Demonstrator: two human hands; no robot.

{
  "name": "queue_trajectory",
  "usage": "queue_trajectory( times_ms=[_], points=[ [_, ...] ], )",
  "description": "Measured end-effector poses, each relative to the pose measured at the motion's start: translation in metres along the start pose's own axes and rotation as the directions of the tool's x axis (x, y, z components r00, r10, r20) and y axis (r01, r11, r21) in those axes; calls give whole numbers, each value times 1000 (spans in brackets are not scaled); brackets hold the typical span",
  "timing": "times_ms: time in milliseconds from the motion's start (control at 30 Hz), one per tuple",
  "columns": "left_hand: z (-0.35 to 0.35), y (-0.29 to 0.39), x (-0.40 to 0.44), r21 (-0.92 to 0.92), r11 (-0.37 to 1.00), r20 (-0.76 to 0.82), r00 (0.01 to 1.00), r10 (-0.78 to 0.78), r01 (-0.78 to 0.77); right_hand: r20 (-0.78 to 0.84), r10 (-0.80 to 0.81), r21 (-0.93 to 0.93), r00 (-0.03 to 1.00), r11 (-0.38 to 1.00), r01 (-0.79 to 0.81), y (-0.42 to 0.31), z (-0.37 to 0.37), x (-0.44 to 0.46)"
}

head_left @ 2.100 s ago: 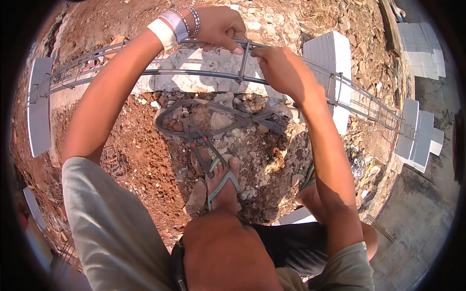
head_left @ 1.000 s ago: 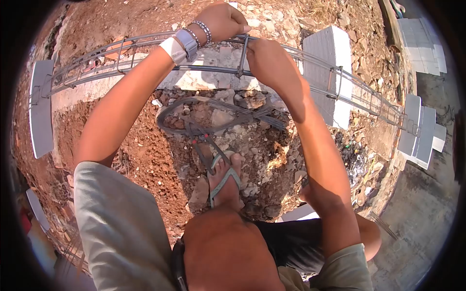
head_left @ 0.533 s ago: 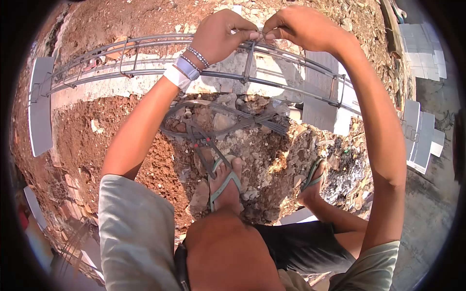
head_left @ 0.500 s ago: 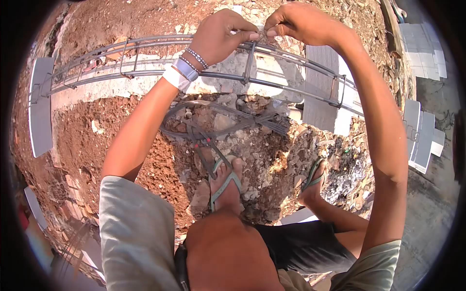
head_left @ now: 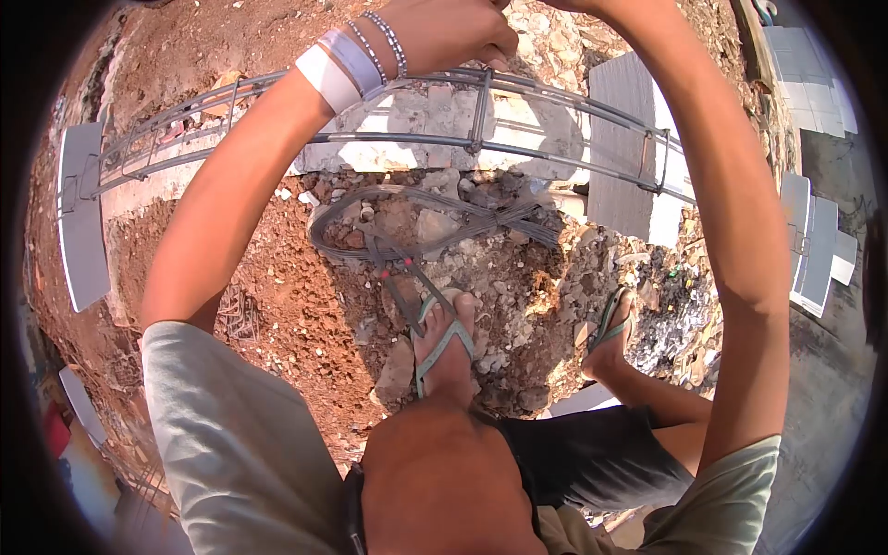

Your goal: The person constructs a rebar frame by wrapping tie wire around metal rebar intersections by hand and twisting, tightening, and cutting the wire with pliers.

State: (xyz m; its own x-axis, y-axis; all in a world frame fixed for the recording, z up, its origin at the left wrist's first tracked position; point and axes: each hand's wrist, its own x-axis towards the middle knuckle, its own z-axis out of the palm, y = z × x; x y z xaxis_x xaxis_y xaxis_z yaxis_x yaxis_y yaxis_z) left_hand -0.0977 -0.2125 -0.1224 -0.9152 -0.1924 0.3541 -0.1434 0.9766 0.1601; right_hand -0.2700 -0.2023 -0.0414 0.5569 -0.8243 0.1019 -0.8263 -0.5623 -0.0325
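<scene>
My left hand is at the top edge, over a long cage of steel reinforcing bars. Its fingers are curled, and whatever they hold is hidden or too thin to make out. Only the lower part of my right hand shows at the top edge; its fingers lie outside the view. Beneath both hands runs the cage, with a stirrup tied across its bars. A bundle of thin wire lies on the rubble in front. Near my sandalled foot rests a long-handled tool with red marks, its kind unclear.
Grey blocks or boards sit under the cage on the right, and another grey panel stands at its left end. Loose stones and reddish soil cover the ground. More grey panels lie on the right.
Both hands have moved up, partly out of view, away from the point on the bars where their fingertips met. My left wrist has turned flatter.
</scene>
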Motion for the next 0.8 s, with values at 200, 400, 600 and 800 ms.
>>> queue_trajectory(
  times_ms=[200,400,600,800],
  points=[
    [-40,12,45,49,928,719,632,-289,368,555,18,550,832,742,-383,-81,-48,-136],
    [-16,7,83,122,895,734,568,-372,428,494,-17,559,869,772,-303,-202,117,-207],
    [60,1,89,282,938,474,821,-319,201,641,34,500,766,740,-451,-291,167,-224],
    [-6,10,55,99,987,546,821,-163,130,512,29,535,859,771,-345,-287,162,-235]
  ],
)
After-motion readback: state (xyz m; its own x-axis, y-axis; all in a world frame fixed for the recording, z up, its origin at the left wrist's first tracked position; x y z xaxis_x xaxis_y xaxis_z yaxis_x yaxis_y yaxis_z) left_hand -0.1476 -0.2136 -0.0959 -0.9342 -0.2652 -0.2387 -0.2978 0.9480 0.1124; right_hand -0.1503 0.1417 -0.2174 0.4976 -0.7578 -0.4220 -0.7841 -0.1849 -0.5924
